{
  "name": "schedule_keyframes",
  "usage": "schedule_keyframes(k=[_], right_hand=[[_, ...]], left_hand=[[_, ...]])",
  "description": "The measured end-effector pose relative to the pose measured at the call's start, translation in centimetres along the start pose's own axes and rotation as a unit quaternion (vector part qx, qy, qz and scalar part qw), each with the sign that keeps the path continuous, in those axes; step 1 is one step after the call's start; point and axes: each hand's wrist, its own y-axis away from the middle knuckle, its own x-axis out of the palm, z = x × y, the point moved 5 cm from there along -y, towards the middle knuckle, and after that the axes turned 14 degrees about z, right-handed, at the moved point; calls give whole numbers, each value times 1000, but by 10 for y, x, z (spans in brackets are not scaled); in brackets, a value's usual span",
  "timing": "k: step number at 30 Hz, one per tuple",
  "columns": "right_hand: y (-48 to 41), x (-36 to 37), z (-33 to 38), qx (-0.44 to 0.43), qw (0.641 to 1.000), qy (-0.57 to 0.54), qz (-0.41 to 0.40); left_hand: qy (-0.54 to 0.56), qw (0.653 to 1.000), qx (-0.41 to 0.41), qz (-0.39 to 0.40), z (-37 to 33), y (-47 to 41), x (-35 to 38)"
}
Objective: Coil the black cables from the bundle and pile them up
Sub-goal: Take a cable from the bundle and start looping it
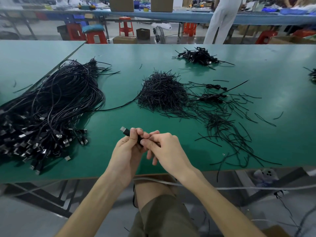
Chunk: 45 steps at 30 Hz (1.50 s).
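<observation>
One cable (126, 131) pinched by left hand (125, 149) and right hand (166, 148) fingers (147, 142), one bundle (51, 100)

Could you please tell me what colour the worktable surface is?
Green; the worktable shows best in the head view.

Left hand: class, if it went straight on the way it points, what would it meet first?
Probably the heap of ties, past bare table: the left hand, holding a cable, points forward and slightly right. Depth is unclear.
</observation>
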Motion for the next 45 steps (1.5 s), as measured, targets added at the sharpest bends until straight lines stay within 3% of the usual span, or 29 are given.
schedule_keyframes(k=[7,11,16,22,28,38,45], right_hand=[[-1,0,-5,50,997,54,-14],[-3,-1,-12,58,998,-13,20],[-10,3,-14,12,990,-107,90],[-4,2,-18,17,995,-69,66],[0,5,-12,-16,996,-63,62],[4,6,-22,-8,998,-52,41],[7,5,-19,-4,999,-10,35]], left_hand=[[-18,1000,15,-4,-4,1,-3],[-23,1000,-1,-4,-10,2,-2],[-30,996,-47,74,-7,3,10],[-104,979,-116,132,-10,6,11],[-173,961,-126,176,-21,12,9],[-294,939,-148,105,-20,16,3],[-403,887,-185,130,-27,21,14]])
